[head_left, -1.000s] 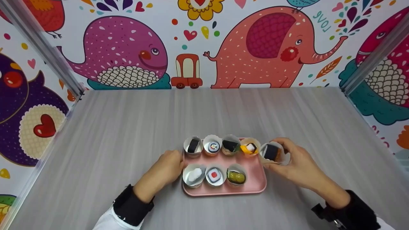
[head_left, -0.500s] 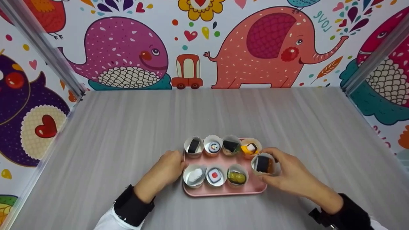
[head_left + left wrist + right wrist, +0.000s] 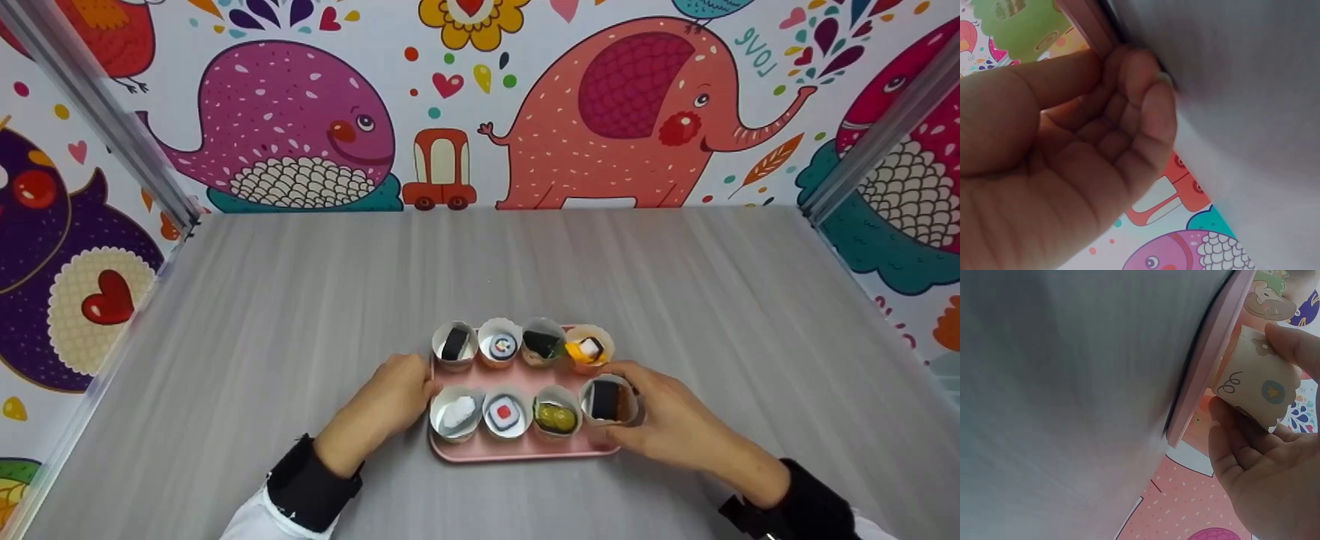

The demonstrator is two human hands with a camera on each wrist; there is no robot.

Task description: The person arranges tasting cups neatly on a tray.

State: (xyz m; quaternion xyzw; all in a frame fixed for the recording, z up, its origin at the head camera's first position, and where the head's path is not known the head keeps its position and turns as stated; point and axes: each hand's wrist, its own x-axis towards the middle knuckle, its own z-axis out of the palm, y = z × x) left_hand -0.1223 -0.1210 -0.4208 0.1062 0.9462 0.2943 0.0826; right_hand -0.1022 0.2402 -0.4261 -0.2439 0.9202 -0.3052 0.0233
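Observation:
A pink rectangular tray (image 3: 525,448) lies on the table, bearing two rows of paper cups with small sushi-like pieces inside. My left hand (image 3: 390,397) pinches the tray's left edge between thumb and curled fingers, as the left wrist view shows. At the tray's front right corner, my right hand (image 3: 667,412) grips a paper cup (image 3: 1255,377) between thumb and fingers. Inside that cup is a black-banded sushi piece (image 3: 604,399). The cup stands upright at the end of the front row; whether its base touches the tray is unclear.
In the front row beside it sit cups with a green-topped piece (image 3: 555,416), a red-centred roll (image 3: 503,412) and a white piece (image 3: 459,411). Several more cups fill the back row, a yellow-and-white piece (image 3: 586,348) rightmost. Cartoon-printed walls (image 3: 450,97) enclose the grey table (image 3: 337,285).
My right hand has carried its cup from outside the tray's back right corner toward me and left, to the front row's right end. My left hand stays on the tray's edge.

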